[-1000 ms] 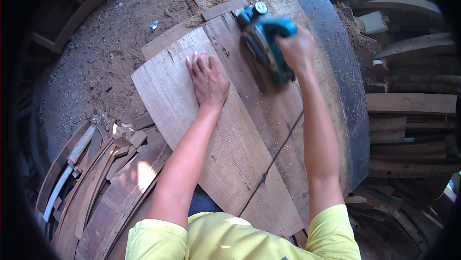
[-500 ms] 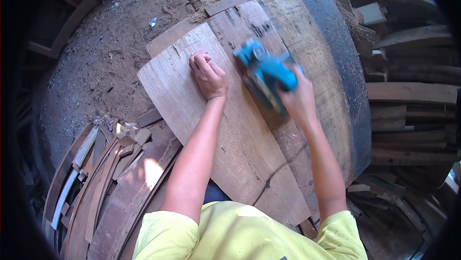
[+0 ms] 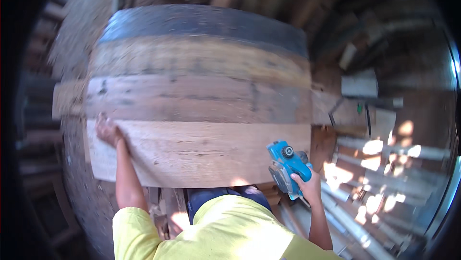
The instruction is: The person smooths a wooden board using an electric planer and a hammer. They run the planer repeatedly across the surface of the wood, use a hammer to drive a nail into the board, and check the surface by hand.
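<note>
My right hand (image 3: 308, 185) grips the rear handle of a blue electric hand planer (image 3: 294, 169). The planer is tilted at the right end of a pale wooden plank (image 3: 201, 147), its body partly over the plank and partly past the near edge. At the far left end of that plank, my left hand (image 3: 109, 131) rests near the seam with the darker brown plank (image 3: 192, 97). Motion blur smears its fingers, so their grip is unclear. Beyond lie a yellowish plank (image 3: 192, 55) and a dark, nearly black one (image 3: 201, 22), side by side.
Sunlit wooden strips (image 3: 357, 219) lie in a heap at the right. A pale block (image 3: 360, 83) sits among blurred timber at the far right. Loose wood pieces stand close to my legs, below the plank's near edge. Dirt ground (image 3: 77, 164) runs along the left.
My view has turned, so the planks now run left to right. The planer has left the darker plank for the pale plank's right end. My left hand is now at the plank's left end.
</note>
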`<action>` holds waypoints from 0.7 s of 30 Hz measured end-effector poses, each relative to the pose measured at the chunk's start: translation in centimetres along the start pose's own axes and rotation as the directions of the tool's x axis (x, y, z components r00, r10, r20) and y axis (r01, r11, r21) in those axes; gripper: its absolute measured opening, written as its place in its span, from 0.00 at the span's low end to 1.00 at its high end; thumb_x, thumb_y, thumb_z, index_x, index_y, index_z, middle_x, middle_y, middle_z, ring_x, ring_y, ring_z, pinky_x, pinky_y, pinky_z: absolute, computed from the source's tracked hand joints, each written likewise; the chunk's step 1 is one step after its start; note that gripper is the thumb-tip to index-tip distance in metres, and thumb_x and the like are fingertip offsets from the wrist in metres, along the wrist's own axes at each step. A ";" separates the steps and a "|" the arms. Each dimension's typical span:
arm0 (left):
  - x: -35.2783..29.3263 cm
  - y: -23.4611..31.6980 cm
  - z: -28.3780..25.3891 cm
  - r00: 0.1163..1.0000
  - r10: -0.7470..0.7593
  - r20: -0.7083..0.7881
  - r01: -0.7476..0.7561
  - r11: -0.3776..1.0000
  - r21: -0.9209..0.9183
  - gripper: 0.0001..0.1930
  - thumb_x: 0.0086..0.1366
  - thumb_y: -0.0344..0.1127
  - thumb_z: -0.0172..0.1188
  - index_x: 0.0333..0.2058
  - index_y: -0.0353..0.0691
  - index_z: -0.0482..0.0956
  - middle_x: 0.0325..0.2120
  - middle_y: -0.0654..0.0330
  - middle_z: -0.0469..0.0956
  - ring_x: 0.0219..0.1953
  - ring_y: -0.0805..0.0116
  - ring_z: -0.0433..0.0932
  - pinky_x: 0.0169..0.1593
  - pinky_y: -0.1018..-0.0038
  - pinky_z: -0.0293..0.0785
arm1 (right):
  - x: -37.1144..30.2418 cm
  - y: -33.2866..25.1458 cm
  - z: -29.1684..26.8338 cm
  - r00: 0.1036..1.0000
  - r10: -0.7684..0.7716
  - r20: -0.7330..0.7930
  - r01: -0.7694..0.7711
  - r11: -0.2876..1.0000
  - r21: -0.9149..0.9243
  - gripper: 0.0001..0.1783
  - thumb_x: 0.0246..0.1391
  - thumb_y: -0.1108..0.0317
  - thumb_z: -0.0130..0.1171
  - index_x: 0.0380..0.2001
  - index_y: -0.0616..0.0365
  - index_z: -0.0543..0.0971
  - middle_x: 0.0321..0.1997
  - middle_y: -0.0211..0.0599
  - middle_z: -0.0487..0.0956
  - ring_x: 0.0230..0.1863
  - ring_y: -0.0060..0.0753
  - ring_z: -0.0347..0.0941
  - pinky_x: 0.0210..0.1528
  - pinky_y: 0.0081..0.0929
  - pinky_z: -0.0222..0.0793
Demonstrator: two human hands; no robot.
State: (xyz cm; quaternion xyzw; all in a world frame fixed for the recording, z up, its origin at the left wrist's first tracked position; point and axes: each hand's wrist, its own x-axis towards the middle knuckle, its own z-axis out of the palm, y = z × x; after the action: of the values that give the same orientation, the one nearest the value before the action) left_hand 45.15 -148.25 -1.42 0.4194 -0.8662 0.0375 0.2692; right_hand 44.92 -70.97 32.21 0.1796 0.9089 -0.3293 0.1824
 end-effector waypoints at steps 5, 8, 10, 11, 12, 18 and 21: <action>-9.2 13.4 -5.6 0.982 0.089 0.165 -0.103 0.991 0.080 0.28 0.84 0.54 0.45 0.78 0.62 0.68 0.80 0.55 0.63 0.83 0.49 0.56 0.80 0.36 0.47 | -9.5 16.6 -5.6 0.952 0.187 -0.243 -0.114 0.951 0.286 0.26 0.51 0.61 0.84 0.49 0.64 0.87 0.42 0.44 0.91 0.42 0.35 0.88 0.49 0.37 0.81; -16.2 22.2 -6.7 0.906 0.335 0.260 -0.324 0.942 -0.087 0.30 0.85 0.57 0.43 0.80 0.61 0.65 0.84 0.52 0.55 0.85 0.49 0.48 0.83 0.38 0.35 | -12.4 21.2 -4.6 0.912 0.319 -0.258 -0.258 0.935 0.245 0.24 0.52 0.63 0.82 0.48 0.64 0.85 0.42 0.46 0.90 0.41 0.42 0.88 0.48 0.40 0.82; -22.9 30.5 -8.9 0.827 0.410 0.385 -0.323 0.906 -0.272 0.32 0.83 0.59 0.43 0.81 0.62 0.63 0.85 0.52 0.50 0.87 0.46 0.40 0.85 0.43 0.31 | -12.6 24.2 -3.6 0.895 0.329 -0.302 -0.252 0.930 0.268 0.22 0.56 0.61 0.78 0.47 0.64 0.84 0.39 0.50 0.89 0.40 0.49 0.88 0.46 0.43 0.81; -25.4 34.6 -10.8 0.780 0.484 0.396 -0.421 0.875 -0.240 0.33 0.82 0.60 0.44 0.82 0.67 0.62 0.85 0.52 0.50 0.87 0.44 0.39 0.85 0.44 0.28 | -13.1 25.6 -3.0 0.883 0.341 -0.323 -0.256 0.926 0.278 0.20 0.58 0.61 0.77 0.46 0.64 0.84 0.38 0.52 0.88 0.40 0.53 0.87 0.45 0.45 0.81; -27.1 37.5 -11.1 0.769 0.547 0.331 -0.467 0.834 -0.294 0.33 0.82 0.61 0.45 0.82 0.71 0.61 0.85 0.52 0.50 0.87 0.44 0.39 0.85 0.44 0.27 | -12.5 26.0 -2.7 0.898 0.268 -0.350 -0.190 0.952 0.241 0.20 0.59 0.60 0.76 0.45 0.64 0.83 0.37 0.53 0.88 0.40 0.56 0.87 0.45 0.46 0.80; -30.9 49.7 -12.8 0.753 0.531 0.388 -0.508 0.844 -0.169 0.35 0.82 0.64 0.41 0.84 0.67 0.56 0.85 0.50 0.49 0.87 0.43 0.42 0.84 0.37 0.29 | -7.8 26.2 -2.1 0.915 0.203 -0.348 -0.128 0.965 0.228 0.26 0.55 0.59 0.81 0.50 0.58 0.80 0.41 0.55 0.86 0.45 0.65 0.85 0.47 0.53 0.79; -31.4 52.5 -13.0 0.810 0.380 0.446 -0.359 0.924 -0.135 0.36 0.82 0.64 0.41 0.83 0.66 0.57 0.85 0.50 0.50 0.86 0.41 0.43 0.83 0.35 0.30 | -5.6 26.1 -1.1 0.921 0.172 -0.350 -0.094 0.969 0.227 0.26 0.57 0.68 0.78 0.55 0.60 0.77 0.47 0.54 0.82 0.50 0.59 0.82 0.55 0.49 0.77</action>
State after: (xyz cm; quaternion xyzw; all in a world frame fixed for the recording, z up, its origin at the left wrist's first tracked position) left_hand 27.39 -88.41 2.54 0.2337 -0.9705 -0.0314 0.0509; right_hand 61.19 -52.67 21.57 0.3174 0.8734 -0.3691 0.0118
